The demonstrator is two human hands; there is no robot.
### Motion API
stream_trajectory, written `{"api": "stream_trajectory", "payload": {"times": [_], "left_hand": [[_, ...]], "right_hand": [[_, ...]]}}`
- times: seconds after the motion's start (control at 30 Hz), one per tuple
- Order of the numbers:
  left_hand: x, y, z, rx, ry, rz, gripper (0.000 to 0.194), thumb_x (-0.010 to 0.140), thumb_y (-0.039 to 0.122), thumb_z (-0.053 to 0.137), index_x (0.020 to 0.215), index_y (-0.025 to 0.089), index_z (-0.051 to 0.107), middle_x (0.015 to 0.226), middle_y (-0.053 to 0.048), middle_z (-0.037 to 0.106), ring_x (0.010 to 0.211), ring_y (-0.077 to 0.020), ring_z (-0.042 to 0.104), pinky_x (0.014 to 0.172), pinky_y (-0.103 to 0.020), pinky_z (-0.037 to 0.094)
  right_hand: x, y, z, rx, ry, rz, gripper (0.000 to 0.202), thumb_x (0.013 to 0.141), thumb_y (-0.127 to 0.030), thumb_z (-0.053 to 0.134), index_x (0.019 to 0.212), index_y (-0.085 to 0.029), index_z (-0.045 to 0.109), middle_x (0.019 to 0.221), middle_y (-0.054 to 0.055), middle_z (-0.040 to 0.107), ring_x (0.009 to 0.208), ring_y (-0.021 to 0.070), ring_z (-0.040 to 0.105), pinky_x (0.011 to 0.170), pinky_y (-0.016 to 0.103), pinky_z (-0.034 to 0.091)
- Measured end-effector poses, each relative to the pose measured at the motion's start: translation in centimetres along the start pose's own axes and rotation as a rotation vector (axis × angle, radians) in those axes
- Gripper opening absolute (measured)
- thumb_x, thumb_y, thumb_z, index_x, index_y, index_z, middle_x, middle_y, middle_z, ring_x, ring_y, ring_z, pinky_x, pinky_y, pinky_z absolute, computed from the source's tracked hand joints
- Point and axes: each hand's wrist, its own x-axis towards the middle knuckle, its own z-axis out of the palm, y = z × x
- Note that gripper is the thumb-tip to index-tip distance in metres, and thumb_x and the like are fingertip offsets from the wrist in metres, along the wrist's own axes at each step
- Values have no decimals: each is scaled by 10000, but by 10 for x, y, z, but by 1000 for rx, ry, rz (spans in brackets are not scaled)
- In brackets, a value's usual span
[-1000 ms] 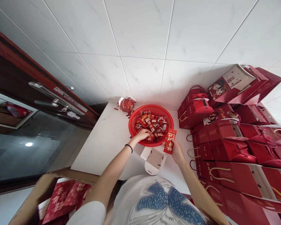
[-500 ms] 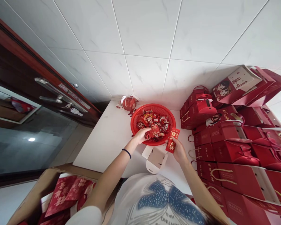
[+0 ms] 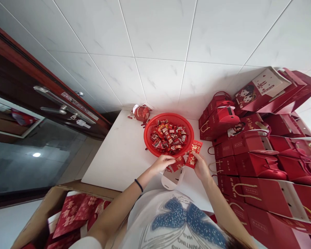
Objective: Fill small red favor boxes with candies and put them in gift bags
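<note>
My left hand [image 3: 160, 164] pinches a small red packet [image 3: 178, 163] over the open white box [image 3: 169, 182], just in front of the red plastic basket [image 3: 148, 144]. Close to its right, my right hand [image 3: 201, 166] grips a longer flat red packet [image 3: 194, 154] with large gold characters. Wrapped sweets [image 3: 168, 134], mostly red, fill the basket's bottom. The box's inside is partly covered by the packet and my left hand.
A round red-and-white container [image 3: 141, 113] stands at the white table's [image 3: 106, 152] back, by the tiled wall. Many red gift boxes [image 3: 248, 166] are stacked on the right. At lower left, a cardboard carton [image 3: 45, 204] holds red printed packaging. A dark door [image 3: 41, 76] is on the left.
My left hand has moved from over the basket toward me, bringing the small red packet above the white box. My right hand still grips its long packet, shifted slightly.
</note>
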Motion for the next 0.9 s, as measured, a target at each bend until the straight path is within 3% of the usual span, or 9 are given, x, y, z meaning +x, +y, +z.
{"api": "stream_trajectory", "payload": {"times": [0.17,0.37,0.47,0.57,0.7,0.9], "left_hand": [[-17,-18,6,190,123,116,280,884,350,589,912,152,786,935,-61,782,866,-219,689,791,-294,510],[-29,-34,12,556,164,154,197,880,223,596,961,180,770,932,-78,763,855,-221,695,827,-322,524],[-32,-43,11,644,285,283,255,854,129,588,1044,196,744,1021,-83,716,992,-224,667,925,-343,521],[-34,-55,7,691,396,359,235,838,113,600,995,211,745,1045,-84,653,1037,-228,634,969,-373,519],[-36,-71,5,714,509,296,275,772,84,648,999,212,738,1075,-81,593,1064,-247,612,972,-407,530],[-43,-85,4,592,538,154,325,753,36,614,1015,200,716,961,-39,594,928,-196,667,884,-349,563]], "right_hand": [[-12,4,-13,-30,48,-2,298,622,-381,831,809,-176,722,806,51,755,631,172,656,605,278,531],[-25,17,-20,-68,80,20,342,591,-410,854,792,-177,705,750,44,745,646,184,669,602,280,526],[-31,20,-18,-39,65,36,371,621,-483,820,800,-190,679,758,49,748,641,202,681,601,306,543],[-37,19,-12,-15,17,62,410,655,-562,777,803,-196,666,752,65,748,670,239,703,604,335,556],[-41,19,0,-21,-11,56,490,656,-657,757,802,-195,676,731,68,747,678,249,713,616,339,561],[-44,23,10,-32,15,27,538,666,-720,730,747,-192,662,660,66,722,635,238,704,563,323,545]]}}
